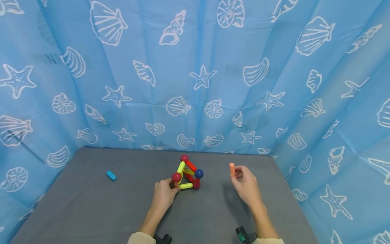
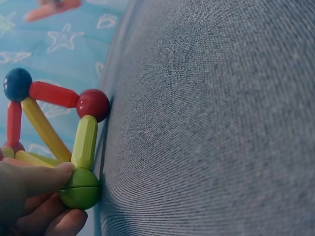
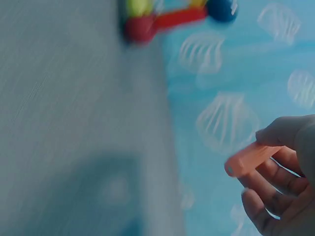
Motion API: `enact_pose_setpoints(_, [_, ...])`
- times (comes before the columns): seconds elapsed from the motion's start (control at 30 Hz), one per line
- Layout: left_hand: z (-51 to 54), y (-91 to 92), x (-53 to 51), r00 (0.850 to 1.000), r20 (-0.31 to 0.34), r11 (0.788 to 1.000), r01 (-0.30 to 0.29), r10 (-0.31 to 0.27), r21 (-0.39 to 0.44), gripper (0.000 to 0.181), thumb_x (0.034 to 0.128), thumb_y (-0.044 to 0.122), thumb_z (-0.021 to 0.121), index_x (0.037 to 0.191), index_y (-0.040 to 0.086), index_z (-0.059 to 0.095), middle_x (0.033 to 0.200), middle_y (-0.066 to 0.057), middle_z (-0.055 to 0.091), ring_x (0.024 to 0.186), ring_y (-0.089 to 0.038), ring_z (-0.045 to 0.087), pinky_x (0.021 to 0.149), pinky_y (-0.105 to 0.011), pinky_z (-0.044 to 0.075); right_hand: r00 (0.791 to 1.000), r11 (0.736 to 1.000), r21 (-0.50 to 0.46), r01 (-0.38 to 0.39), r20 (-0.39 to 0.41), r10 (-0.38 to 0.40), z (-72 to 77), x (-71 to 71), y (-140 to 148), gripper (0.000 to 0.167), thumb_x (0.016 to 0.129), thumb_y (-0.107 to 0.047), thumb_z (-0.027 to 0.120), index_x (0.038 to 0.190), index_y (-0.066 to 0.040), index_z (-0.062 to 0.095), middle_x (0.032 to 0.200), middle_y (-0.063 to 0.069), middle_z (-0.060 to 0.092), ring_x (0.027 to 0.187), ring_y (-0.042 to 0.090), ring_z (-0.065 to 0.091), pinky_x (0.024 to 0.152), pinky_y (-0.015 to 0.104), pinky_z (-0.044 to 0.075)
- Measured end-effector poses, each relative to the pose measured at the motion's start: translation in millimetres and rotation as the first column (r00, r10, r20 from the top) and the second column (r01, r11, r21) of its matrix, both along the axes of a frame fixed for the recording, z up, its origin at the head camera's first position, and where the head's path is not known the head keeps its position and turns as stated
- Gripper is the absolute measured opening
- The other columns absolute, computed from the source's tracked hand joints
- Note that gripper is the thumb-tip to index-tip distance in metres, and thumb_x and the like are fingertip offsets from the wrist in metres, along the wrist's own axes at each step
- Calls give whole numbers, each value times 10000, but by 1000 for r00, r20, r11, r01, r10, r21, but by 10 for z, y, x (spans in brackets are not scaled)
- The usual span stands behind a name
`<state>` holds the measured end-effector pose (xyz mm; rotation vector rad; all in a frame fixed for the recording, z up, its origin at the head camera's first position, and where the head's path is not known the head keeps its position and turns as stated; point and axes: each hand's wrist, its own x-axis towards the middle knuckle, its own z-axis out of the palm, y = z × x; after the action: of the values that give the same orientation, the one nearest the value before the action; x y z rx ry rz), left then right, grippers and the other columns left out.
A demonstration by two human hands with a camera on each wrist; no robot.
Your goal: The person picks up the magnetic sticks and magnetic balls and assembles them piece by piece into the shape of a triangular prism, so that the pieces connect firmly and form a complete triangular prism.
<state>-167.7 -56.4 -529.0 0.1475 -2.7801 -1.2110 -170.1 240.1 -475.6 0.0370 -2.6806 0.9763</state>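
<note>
A frame of magnetic rods and balls (image 1: 187, 186) stands on the table, with red, blue and green balls joined by yellow, lime and red rods. My left hand (image 1: 163, 195) grips its near left corner. In the left wrist view the thumb and fingers are around the green ball (image 2: 80, 195), below a lime rod (image 2: 85, 142); the rest of the grip is hidden. To the right of the frame and apart from it, my right hand (image 1: 246, 185) pinches an orange magnetic rod (image 3: 251, 158) between thumb and fingers, raised above the table.
A loose blue rod (image 1: 111, 175) lies on the left part of the grey table (image 1: 91, 210). Behind the table and along its sides hangs a blue curtain (image 1: 195, 98) with white shell and starfish prints.
</note>
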Motion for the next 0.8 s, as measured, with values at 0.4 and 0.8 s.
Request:
enact_pose_setpoints(0.4, [-5,16,-19,1000,-9,1000,-13,13,1,174,777,134,883,787,152,710,841,-5,764,735,-111,648,713,-385,558,920,914,-220,-341,-279,276,355,-158,-867,315,904,-120,781,1195,-114,660,1020,33,726,897,185,717,779,413,618])
enact_pose_setpoints(0.8, [-16,1,-27,999,-34,999,-30,29,-12,213,768,149,894,937,85,782,908,-64,796,888,-227,764,769,-442,591,915,933,81,-350,-184,359,-97,-231,-1228,262,853,-274,832,1074,-167,742,1345,122,572,1187,289,529,905,462,558])
